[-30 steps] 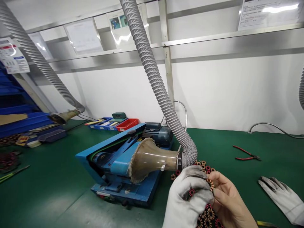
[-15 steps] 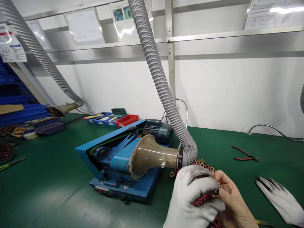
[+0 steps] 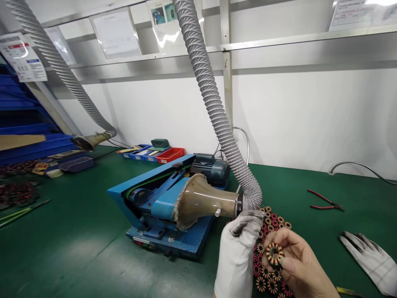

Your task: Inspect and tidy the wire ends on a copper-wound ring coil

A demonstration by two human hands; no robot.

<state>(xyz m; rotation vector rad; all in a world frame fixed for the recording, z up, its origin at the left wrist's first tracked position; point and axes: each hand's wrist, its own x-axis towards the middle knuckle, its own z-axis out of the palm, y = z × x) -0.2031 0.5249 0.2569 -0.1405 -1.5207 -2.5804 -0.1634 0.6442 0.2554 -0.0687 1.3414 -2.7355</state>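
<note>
Wearing a white glove with greyed fingertips, my left hand point(image 3: 237, 252) is bent at the wrist beside the hose end, at the left edge of a cluster of wound stators. Its fingers are curled together; whatever they may hold is hidden. My bare right hand point(image 3: 297, 260) pinches one wound stator point(image 3: 274, 253), a small ring with copper coils around an open centre, between thumb and fingers, tilted toward me. Beneath and around both hands, several stators point(image 3: 261, 284) with copper or red windings lie on the green table, partly covered by the hands.
Left of my hands stands a blue belt machine point(image 3: 167, 203) with a brown suction funnel point(image 3: 204, 198) on a grey hose point(image 3: 214, 99). Red-handled pliers point(image 3: 325, 201) and a loose glove point(image 3: 370, 258) lie at right. Small bins point(image 3: 170, 155) stand behind; more stators point(image 3: 18, 192) lie far left.
My hands have moved apart: the left went up and left toward the hose, while the right now shows a stator in its fingers. More of the cluster is visible. The view shifted slightly.
</note>
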